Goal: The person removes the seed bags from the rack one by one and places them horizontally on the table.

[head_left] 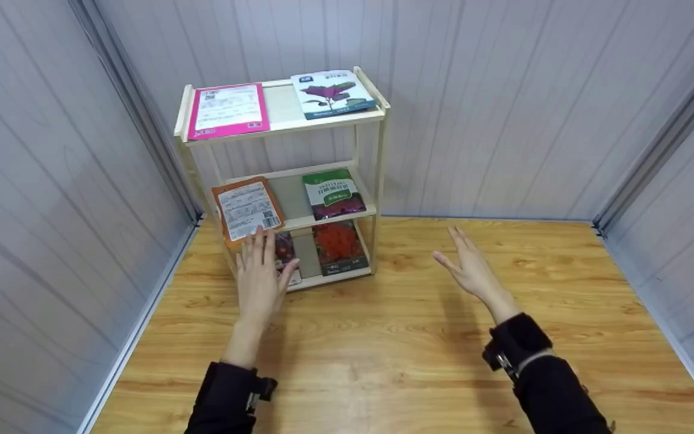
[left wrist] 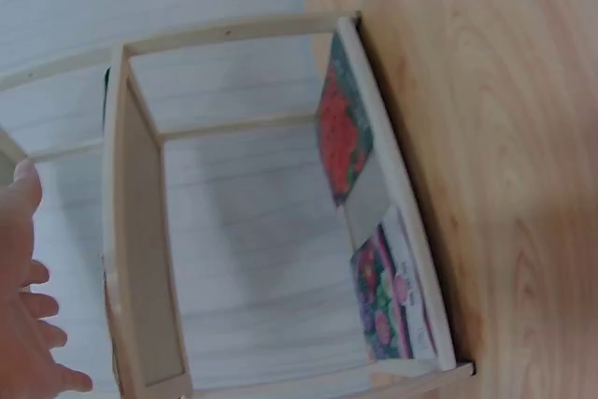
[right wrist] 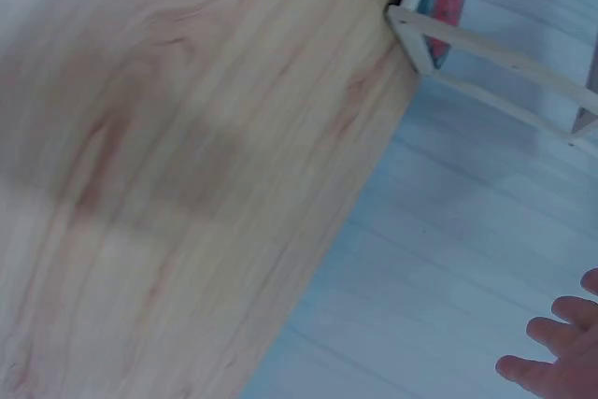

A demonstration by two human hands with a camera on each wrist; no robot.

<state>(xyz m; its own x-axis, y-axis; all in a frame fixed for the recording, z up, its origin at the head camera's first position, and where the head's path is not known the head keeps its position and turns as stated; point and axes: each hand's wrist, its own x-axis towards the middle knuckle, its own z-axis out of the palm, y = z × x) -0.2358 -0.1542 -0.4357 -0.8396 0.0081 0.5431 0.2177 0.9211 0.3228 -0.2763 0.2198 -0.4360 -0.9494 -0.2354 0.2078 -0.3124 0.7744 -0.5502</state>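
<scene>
A pale three-tier wooden shelf [head_left: 323, 125] stands against the back wall with seed packets on each tier. My left hand [head_left: 258, 280], fingers spread, is in front of its lower left side; in the head view its fingertips overlap the orange packet [head_left: 249, 208] on the middle tier. Behind that hand, a purple flower packet [left wrist: 388, 292] on the bottom tier is partly hidden. Beside it lies a red flower packet [head_left: 340, 246], and above that a green packet [head_left: 333, 193]. My right hand [head_left: 473, 271] hovers right of the shelf, fingers extended, holding nothing.
On the top tier lie a pink-bordered packet [head_left: 229, 111] and a white packet with a purple plant picture [head_left: 333, 93]. Wood-grain flooring [head_left: 383, 361] spreads in front of the shelf. Pale panel walls [head_left: 491, 108] enclose the back and both sides.
</scene>
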